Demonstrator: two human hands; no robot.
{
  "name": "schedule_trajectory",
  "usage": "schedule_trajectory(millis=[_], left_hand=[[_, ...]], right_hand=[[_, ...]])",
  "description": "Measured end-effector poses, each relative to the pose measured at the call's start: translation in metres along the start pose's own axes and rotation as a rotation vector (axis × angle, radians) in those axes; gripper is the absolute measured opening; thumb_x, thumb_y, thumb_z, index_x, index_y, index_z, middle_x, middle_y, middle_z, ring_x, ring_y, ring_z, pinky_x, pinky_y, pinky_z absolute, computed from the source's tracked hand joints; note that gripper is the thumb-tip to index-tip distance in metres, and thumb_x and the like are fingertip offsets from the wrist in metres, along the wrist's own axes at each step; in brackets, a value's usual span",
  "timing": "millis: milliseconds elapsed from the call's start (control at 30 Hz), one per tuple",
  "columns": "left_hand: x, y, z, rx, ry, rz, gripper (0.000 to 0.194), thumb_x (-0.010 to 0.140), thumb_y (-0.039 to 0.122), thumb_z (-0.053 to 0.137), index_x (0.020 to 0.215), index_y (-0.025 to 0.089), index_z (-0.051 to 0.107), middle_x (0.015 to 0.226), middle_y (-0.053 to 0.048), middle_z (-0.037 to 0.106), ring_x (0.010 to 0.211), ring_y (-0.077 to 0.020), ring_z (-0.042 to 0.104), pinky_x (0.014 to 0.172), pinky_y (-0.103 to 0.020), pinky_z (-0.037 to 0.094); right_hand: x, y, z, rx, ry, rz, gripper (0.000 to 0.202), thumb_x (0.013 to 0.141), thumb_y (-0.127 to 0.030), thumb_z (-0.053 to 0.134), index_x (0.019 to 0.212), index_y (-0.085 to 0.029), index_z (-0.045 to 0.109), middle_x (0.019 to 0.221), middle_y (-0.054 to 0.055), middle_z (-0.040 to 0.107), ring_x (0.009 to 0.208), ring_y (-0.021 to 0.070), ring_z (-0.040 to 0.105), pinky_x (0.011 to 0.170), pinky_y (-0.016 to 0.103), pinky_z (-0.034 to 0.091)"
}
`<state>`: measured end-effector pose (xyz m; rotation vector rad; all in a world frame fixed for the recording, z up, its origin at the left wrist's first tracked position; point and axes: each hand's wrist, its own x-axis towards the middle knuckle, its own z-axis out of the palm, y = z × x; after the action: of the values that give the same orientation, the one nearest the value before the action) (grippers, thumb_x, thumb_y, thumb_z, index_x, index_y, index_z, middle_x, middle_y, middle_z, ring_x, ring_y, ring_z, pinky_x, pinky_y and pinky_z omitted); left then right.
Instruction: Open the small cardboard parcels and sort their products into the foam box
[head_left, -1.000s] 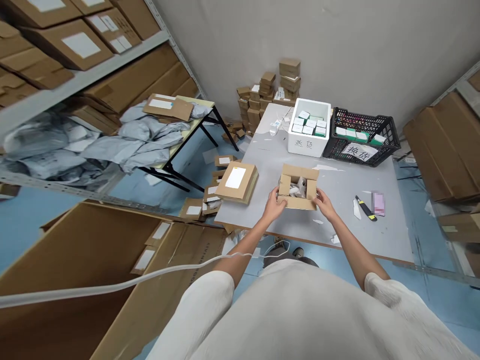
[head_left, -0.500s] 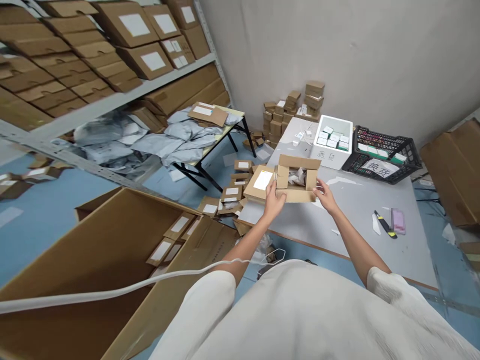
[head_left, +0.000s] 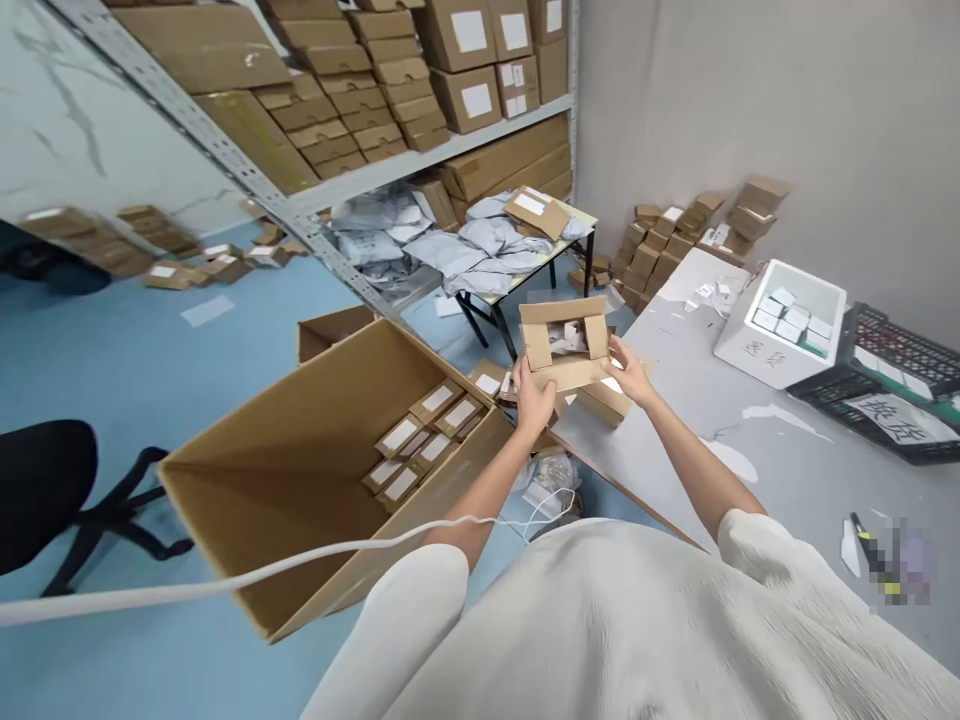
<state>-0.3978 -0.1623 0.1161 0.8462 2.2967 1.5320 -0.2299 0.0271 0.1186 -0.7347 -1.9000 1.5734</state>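
Note:
Both my hands hold a small cardboard box [head_left: 566,375] with its flaps folded open and crumpled whitish paper [head_left: 568,337] showing inside. My left hand [head_left: 533,400] grips its left lower corner, and my right hand [head_left: 628,370] grips the right side. It is held above the left end of the grey table [head_left: 675,400], where a labelled cardboard box [head_left: 606,402] lies partly hidden behind my right hand. To the left stands a large open carton [head_left: 300,500], with several small labelled boxes [head_left: 400,437] packed at its far end.
A white bin [head_left: 750,350] and a black crate [head_left: 862,400] stand on the table, with a utility knife [head_left: 870,550] at right. A white cable [head_left: 300,553] crosses in front of me. Beyond are a shelf [head_left: 442,155], a small table [head_left: 577,222] with grey parcels and a black chair [head_left: 45,490].
My view has turned left, showing more of the large carton and bringing the chair into view. The box in my hands has shifted left, off the table's middle toward the carton.

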Motion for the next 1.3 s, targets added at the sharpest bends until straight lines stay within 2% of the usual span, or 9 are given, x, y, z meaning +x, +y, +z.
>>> schedule_trajectory(millis=[133,333,533,733,900,1000,1100,1167,1300], left_hand=[[0.011,-0.025,-0.009,-0.017,0.010,-0.089,0.094,0.095,0.032,0.070,0.175,0.026,0.021,0.181,-0.010,0.029,0.172,-0.0293,0.015,0.141,-0.043,0.017],[0.008,-0.044,0.007,-0.036,-0.118,-0.186,0.087,0.096,0.033,0.071,0.173,0.022,0.031,0.181,-0.013,0.033,0.171,-0.0330,0.022,0.141,-0.045,0.020],[0.009,-0.045,0.037,-0.036,-0.258,-0.201,0.085,0.098,0.030,0.066,0.174,0.020,0.029,0.180,-0.015,0.034,0.167,-0.0338,0.032,0.137,-0.048,0.027],[0.009,-0.049,0.067,-0.032,-0.413,-0.170,0.080,0.097,0.032,0.067,0.170,0.020,0.038,0.174,-0.016,0.044,0.164,-0.0342,0.038,0.135,-0.047,0.031],[0.012,-0.054,0.088,-0.026,-0.566,-0.228,0.086,0.091,0.037,0.074,0.168,0.018,0.041,0.177,-0.018,0.038,0.166,-0.0361,0.035,0.134,-0.048,0.031],[0.011,-0.054,0.095,-0.012,-0.600,-0.254,0.092,0.086,0.038,0.081,0.167,0.019,0.044,0.173,-0.019,0.045,0.162,-0.0406,0.040,0.133,-0.052,0.034],[0.002,-0.051,0.100,-0.052,-0.679,-0.222,0.094,0.085,0.037,0.082,0.169,0.022,0.042,0.167,-0.017,0.054,0.158,-0.0400,0.047,0.130,-0.051,0.040],[-0.008,-0.046,0.106,-0.101,-0.762,-0.225,0.098,0.085,0.035,0.081,0.171,0.022,0.037,0.165,-0.018,0.057,0.155,-0.0372,0.052,0.128,-0.049,0.043],[-0.032,-0.032,0.125,-0.136,-0.860,-0.247,0.102,0.082,0.028,0.081,0.172,0.018,0.034,0.166,-0.020,0.055,0.153,-0.0348,0.055,0.128,-0.047,0.043]], right_hand=[[0.021,-0.001,0.019,0.015,-0.004,0.015,0.099,0.087,-0.080,0.072,0.170,-0.034,0.043,0.176,0.007,0.043,0.168,0.0320,0.026,0.135,0.053,0.030],[0.008,0.023,0.009,-0.087,0.045,0.113,0.073,0.092,-0.075,0.069,0.150,-0.031,0.067,0.168,0.009,0.053,0.160,0.0331,0.042,0.131,0.054,0.036],[-0.014,0.050,-0.018,-0.095,0.156,0.217,0.059,0.091,-0.065,0.072,0.135,-0.025,0.076,0.154,0.012,0.067,0.148,0.0333,0.056,0.127,0.054,0.042],[-0.041,0.075,-0.042,-0.175,0.222,0.299,0.054,0.091,-0.058,0.069,0.132,-0.023,0.076,0.152,0.012,0.067,0.142,0.0318,0.059,0.125,0.051,0.044],[-0.064,0.095,-0.045,-0.261,0.251,0.355,0.048,0.087,-0.051,0.070,0.127,-0.025,0.078,0.147,0.011,0.069,0.139,0.0310,0.060,0.123,0.052,0.045],[-0.079,0.101,-0.040,-0.202,0.229,0.447,0.048,0.083,-0.047,0.074,0.125,-0.025,0.077,0.146,0.011,0.069,0.135,0.0313,0.063,0.118,0.052,0.051],[-0.093,0.102,-0.038,-0.118,0.214,0.493,0.047,0.081,-0.045,0.076,0.123,-0.025,0.075,0.139,0.010,0.073,0.128,0.0302,0.067,0.114,0.051,0.053],[-0.102,0.099,-0.042,-0.122,0.269,0.509,0.048,0.079,-0.044,0.078,0.122,-0.025,0.073,0.136,0.010,0.074,0.126,0.0298,0.067,0.114,0.050,0.053],[-0.125,0.094,-0.064,-0.166,0.376,0.550,0.049,0.077,-0.047,0.077,0.121,-0.026,0.071,0.133,0.008,0.074,0.124,0.0283,0.067,0.113,0.049,0.053]])
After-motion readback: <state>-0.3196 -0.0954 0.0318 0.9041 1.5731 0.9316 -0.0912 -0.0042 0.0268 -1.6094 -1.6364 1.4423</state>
